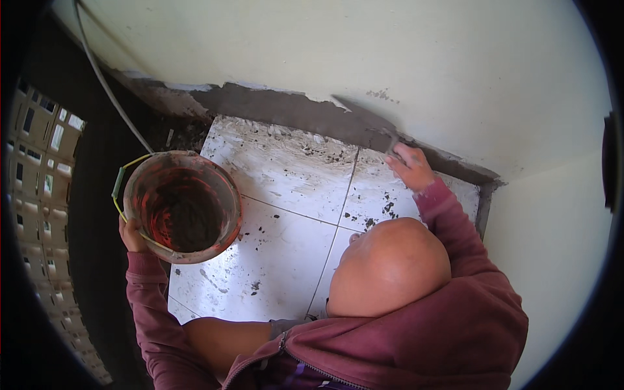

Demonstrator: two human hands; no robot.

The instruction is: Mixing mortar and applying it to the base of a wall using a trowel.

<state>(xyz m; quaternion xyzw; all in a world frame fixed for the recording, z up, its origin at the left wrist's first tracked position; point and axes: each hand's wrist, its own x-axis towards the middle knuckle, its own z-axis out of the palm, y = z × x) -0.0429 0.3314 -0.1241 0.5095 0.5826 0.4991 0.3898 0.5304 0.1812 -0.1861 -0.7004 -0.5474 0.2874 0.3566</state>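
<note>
My right hand (412, 168) is closed round the handle of a trowel (364, 114), partly smeared by motion. Its blade lies along the foot of the pale wall, over a band of wet grey mortar (279, 109). On the left, my left hand (133, 235) grips the side of a mortar-caked red bucket (232, 211), next to its yellow wire handle (118, 207) with a green grip. Dark mortar coats the bucket's inside. Part of my left hand is hidden behind the bucket.
White floor tiles (286, 253) carry smears and dark mortar crumbs. My bent bare knee (396, 266) rises between my arms. A grey cable or hose (107, 84) hangs behind the bucket. Patterned openwork blocks (49, 175) stand far left; another pale wall (552, 240) closes the right.
</note>
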